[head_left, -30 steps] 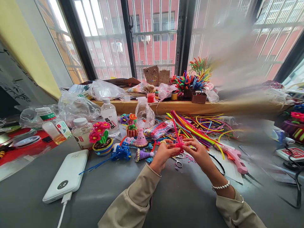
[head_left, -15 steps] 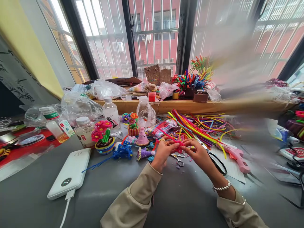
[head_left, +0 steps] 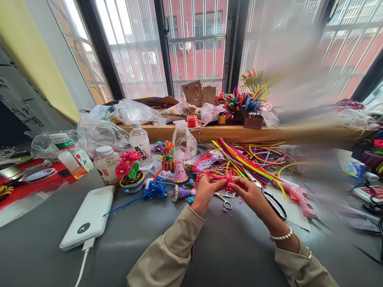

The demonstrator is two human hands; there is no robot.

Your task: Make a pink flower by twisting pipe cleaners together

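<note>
Pinching pink pipe cleaner (head_left: 228, 183) btwn left hand (head_left: 206, 190) + right hand (head_left: 249, 194), both closed on it. Prob. mid-way: small bud twisted, long tail past left hand yet to wind. Scissors (head_left: 225, 199) just under hands.

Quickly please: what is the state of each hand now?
Left hand: closed, pinching the pink pipe-cleaner piece.
Right hand: closed on the same piece.

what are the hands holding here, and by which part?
One small pink pipe-cleaner piece, held between both hands. The left hand pinches its left side with the fingertips, and the right hand pinches its right side.
</note>
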